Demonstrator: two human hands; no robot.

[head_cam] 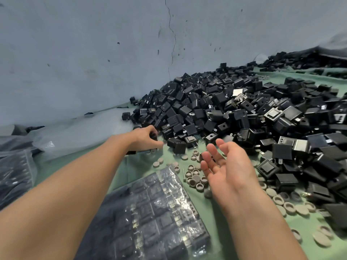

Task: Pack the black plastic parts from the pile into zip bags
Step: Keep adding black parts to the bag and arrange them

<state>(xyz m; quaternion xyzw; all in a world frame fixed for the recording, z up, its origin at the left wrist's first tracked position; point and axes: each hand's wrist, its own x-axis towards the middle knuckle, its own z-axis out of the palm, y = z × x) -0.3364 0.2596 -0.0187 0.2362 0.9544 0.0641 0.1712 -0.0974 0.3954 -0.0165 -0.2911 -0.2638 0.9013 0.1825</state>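
Observation:
A large pile of black plastic parts covers the green table cloth from the middle to the far right. My left hand reaches to the pile's near-left edge, its fingers curled round a black part. My right hand hovers palm up in front of the pile, fingers spread and empty. A filled zip bag with black parts in rows lies flat near me between my arms. One loose black part stands just right of my left hand.
Several grey round caps are scattered on the cloth near my right hand and along the pile's front edge. Clear plastic bags lie at the left, with another filled bag at the far left. A blue-grey wall rises behind.

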